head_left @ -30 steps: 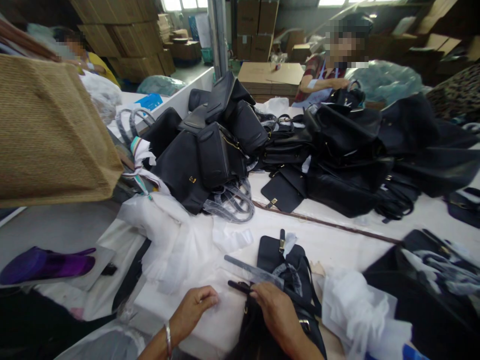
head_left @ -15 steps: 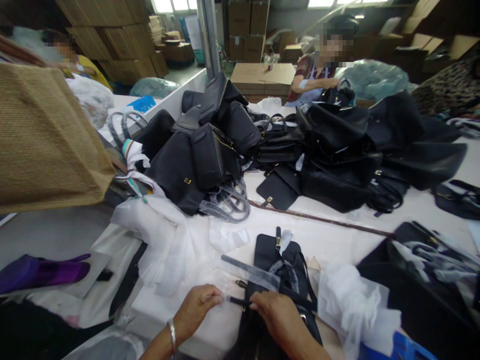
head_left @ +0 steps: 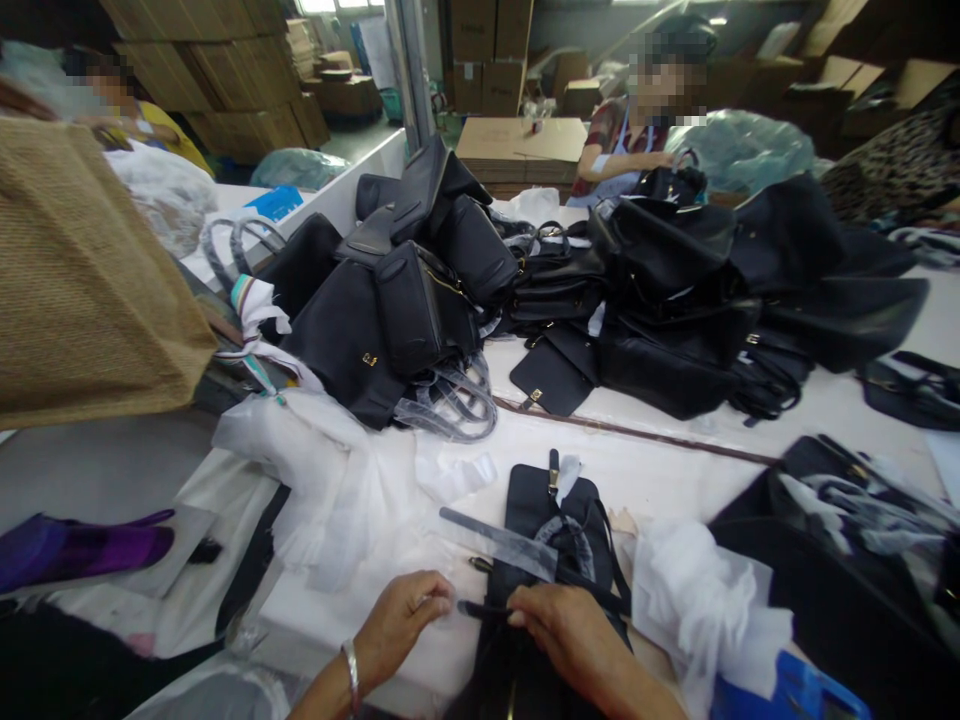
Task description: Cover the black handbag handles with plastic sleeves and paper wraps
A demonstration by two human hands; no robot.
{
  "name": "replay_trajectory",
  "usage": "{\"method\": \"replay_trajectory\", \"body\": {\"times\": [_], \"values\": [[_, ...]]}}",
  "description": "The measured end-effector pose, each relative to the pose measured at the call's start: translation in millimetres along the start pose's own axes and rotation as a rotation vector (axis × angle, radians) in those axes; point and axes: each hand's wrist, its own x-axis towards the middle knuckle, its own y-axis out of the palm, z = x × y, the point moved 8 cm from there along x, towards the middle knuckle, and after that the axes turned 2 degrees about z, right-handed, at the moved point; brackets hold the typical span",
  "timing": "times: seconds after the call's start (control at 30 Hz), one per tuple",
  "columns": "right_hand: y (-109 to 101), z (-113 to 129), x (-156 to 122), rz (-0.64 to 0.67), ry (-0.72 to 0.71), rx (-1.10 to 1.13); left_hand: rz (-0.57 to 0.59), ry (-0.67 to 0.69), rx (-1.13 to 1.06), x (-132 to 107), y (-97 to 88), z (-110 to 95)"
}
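Note:
A black bag [head_left: 525,500] lies on the white table in front of me, with a black strap [head_left: 484,609] sticking out to the left. My right hand [head_left: 574,635] pinches that strap over the bag, leaving its end free. Just left of the strap end, my left hand [head_left: 405,620] has thumb and forefinger pressed together; whatever is between them is too small or clear to make out. Above both hands, a second strap in clear plastic wrap [head_left: 499,545] lies slantwise across the bag. Plastic also wraps the bag's curved handle [head_left: 566,540].
A heap of black bags [head_left: 427,290] fills the table's far side. White tissue [head_left: 705,590] lies right of my bag, and thin white sheets [head_left: 330,480] left. A tan woven bag [head_left: 90,280] hangs at left. A co-worker [head_left: 626,150] handles a bag across the table.
My right hand has shifted slightly right along with the strap. A slightly wider gap now separates the strap end from my left fingertips. The view has moved a little.

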Motion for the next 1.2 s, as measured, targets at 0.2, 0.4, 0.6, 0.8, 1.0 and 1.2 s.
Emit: {"method": "replay_trajectory", "body": {"times": [0.2, 0.4, 0.6, 0.8, 1.0, 1.2], "values": [[7, 4, 7, 0.014, -0.022, -0.016, 0.044, 0.03, 0.052, 2, 9.9, -1], [31, 12, 22, 0.007, -0.02, -0.081, 0.076, -0.018, 0.046, 3, 24.3, 7], [26, 2, 15, -0.012, 0.008, 0.032, 0.044, -0.061, 0.008, 3, 23.2, 15], [11, -17, 6, -0.037, 0.08, 0.104, 0.014, -0.035, 0.031, 8, 26.1, 7], [34, -5, 9, 0.0, 0.096, 0.235, 0.038, 0.014, 0.099, 9, 44.5, -8], [31, -17, 5, -0.101, 0.149, 0.306, -0.036, -0.013, 0.151, 11, 32.0, -5]]}}
